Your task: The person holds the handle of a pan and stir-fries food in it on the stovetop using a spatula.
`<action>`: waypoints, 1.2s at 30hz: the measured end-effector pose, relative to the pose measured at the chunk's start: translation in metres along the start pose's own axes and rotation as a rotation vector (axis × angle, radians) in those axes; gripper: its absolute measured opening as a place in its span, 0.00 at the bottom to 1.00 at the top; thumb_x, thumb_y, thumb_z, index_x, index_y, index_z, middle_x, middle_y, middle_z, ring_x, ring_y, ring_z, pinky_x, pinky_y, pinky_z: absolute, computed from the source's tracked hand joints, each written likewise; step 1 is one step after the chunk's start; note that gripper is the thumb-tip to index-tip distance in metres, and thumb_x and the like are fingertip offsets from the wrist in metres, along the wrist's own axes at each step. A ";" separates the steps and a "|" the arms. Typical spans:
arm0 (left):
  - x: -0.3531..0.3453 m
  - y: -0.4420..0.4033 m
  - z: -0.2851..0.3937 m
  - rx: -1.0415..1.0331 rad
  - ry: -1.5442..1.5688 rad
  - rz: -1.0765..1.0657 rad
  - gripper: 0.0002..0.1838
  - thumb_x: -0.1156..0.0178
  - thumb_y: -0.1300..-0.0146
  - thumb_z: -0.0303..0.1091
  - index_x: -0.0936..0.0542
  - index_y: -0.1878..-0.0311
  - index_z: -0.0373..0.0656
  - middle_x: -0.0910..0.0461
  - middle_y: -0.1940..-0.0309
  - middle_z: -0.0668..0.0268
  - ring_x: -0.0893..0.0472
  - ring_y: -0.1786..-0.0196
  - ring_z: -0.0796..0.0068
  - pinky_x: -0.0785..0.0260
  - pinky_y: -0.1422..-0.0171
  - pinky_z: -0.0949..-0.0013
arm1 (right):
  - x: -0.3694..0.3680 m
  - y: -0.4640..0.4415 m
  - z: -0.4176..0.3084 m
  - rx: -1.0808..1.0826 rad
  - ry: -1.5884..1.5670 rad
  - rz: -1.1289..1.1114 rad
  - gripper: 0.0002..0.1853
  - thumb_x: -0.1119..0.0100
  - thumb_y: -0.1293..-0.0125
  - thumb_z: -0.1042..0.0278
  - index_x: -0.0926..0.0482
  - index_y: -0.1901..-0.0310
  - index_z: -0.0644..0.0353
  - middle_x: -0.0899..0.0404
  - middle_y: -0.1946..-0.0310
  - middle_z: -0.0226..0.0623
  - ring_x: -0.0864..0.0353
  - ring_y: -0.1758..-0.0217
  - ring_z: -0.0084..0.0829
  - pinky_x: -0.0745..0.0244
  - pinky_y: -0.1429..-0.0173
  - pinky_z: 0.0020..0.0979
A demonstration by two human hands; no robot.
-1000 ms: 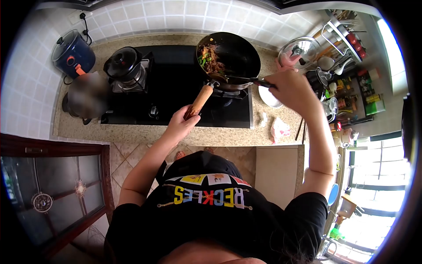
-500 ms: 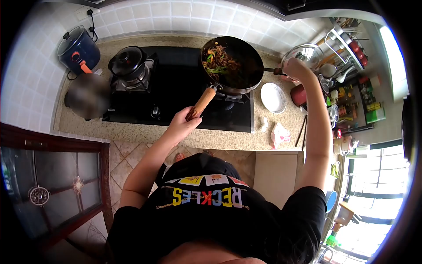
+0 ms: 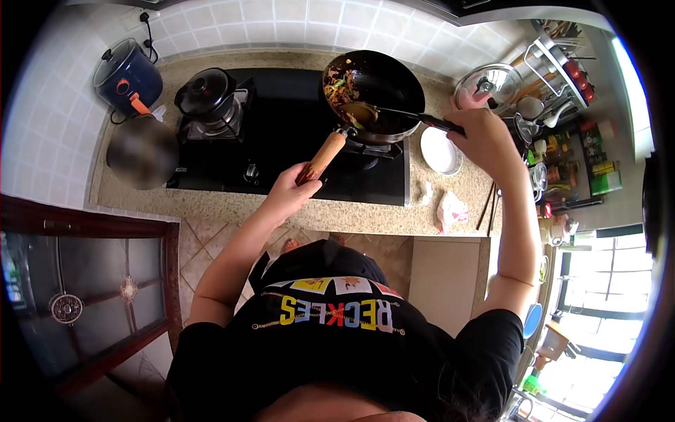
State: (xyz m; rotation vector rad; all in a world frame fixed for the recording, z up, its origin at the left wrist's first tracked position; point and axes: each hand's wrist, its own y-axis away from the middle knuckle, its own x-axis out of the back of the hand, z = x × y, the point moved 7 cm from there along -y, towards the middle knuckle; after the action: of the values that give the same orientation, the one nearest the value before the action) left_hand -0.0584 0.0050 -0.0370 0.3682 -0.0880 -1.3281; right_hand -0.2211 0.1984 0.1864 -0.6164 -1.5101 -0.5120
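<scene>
On the right burner of the stove sits a dark wok (image 3: 394, 81), with browned, stir-fried food and bits of green (image 3: 340, 86) gathered along its left side. Its wooden handle points toward me, and my left hand (image 3: 292, 191) is wrapped round the end of it. My right hand (image 3: 485, 133) grips the black handle of a spatula (image 3: 361, 112), reaching in over the wok's right rim. The spatula's broad head lies against the food in the lower left of the wok and covers part of it.
A white bowl (image 3: 441, 150) stands right of the stove, near a crumpled plastic bag (image 3: 451, 211) and chopsticks (image 3: 486, 206). A glass lid (image 3: 490, 84) leans at the back right. A lidded black pot (image 3: 204, 96) sits on the left burner, a blue cooker (image 3: 128, 76) beyond it.
My right hand has come down and nearer to me, swinging the spatula so its head now shows over the food. My left hand keeps its hold on the wok handle.
</scene>
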 end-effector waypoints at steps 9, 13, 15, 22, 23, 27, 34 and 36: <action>0.000 0.004 0.003 0.018 0.025 0.013 0.15 0.43 0.38 0.28 0.28 0.48 0.41 0.34 0.76 0.77 0.40 0.82 0.92 0.50 0.81 0.83 | -0.076 -0.050 0.016 -0.060 0.283 -0.004 0.06 0.47 0.46 0.73 0.20 0.69 0.60 0.18 0.68 0.47 0.17 0.64 0.46 0.21 0.60 0.41; -0.001 0.004 0.004 0.013 0.018 0.001 0.13 0.43 0.39 0.29 0.28 0.50 0.41 0.34 0.77 0.77 0.40 0.82 0.92 0.50 0.82 0.83 | -0.056 -0.047 0.064 -0.235 0.153 0.111 0.11 0.42 0.43 0.64 0.22 0.64 0.63 0.20 0.64 0.49 0.20 0.58 0.50 0.25 0.53 0.46; 0.003 0.003 0.003 0.024 0.025 0.011 0.13 0.43 0.39 0.29 0.28 0.51 0.41 0.34 0.77 0.77 0.40 0.82 0.92 0.50 0.82 0.83 | -0.065 -0.055 0.066 -0.295 0.126 0.123 0.09 0.44 0.42 0.65 0.20 0.65 0.62 0.19 0.65 0.50 0.19 0.59 0.50 0.24 0.54 0.46; 0.003 -0.005 0.001 -0.013 -0.045 -0.034 0.14 0.42 0.39 0.29 0.27 0.50 0.39 0.32 0.75 0.76 0.37 0.79 0.89 0.45 0.77 0.81 | -0.106 -0.031 0.046 0.062 0.052 0.065 0.18 0.47 0.42 0.72 0.22 0.48 0.52 0.20 0.67 0.44 0.20 0.61 0.45 0.26 0.57 0.42; 0.003 -0.005 0.000 -0.044 -0.047 -0.009 0.13 0.43 0.39 0.28 0.28 0.51 0.41 0.34 0.77 0.77 0.40 0.82 0.92 0.50 0.81 0.83 | -0.099 -0.018 0.040 0.128 0.129 0.007 0.22 0.50 0.42 0.75 0.24 0.45 0.50 0.21 0.68 0.43 0.20 0.62 0.44 0.26 0.58 0.41; 0.003 0.000 0.003 0.024 0.015 -0.008 0.14 0.43 0.39 0.28 0.28 0.50 0.41 0.34 0.77 0.77 0.40 0.82 0.91 0.50 0.81 0.83 | -0.033 0.014 0.049 0.356 0.224 0.301 0.16 0.48 0.45 0.77 0.18 0.56 0.52 0.20 0.68 0.37 0.19 0.66 0.36 0.25 0.63 0.37; 0.004 -0.001 0.002 0.019 0.014 0.014 0.13 0.43 0.39 0.28 0.28 0.50 0.41 0.34 0.77 0.77 0.40 0.82 0.92 0.50 0.81 0.83 | -0.018 0.009 0.017 0.225 0.461 0.085 0.07 0.46 0.48 0.74 0.19 0.69 0.51 0.19 0.70 0.37 0.17 0.66 0.35 0.22 0.64 0.34; 0.003 -0.002 0.003 0.003 0.010 -0.019 0.14 0.43 0.38 0.29 0.28 0.49 0.40 0.34 0.77 0.77 0.40 0.82 0.92 0.49 0.81 0.83 | -0.060 -0.016 0.015 0.107 0.629 -0.059 0.04 0.46 0.45 0.74 0.21 0.71 0.55 0.19 0.74 0.38 0.16 0.68 0.35 0.21 0.66 0.35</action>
State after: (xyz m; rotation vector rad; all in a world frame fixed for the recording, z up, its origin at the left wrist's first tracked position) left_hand -0.0601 0.0014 -0.0346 0.3798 -0.0781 -1.3453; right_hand -0.2440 0.1924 0.1266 -0.2847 -0.9505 -0.5984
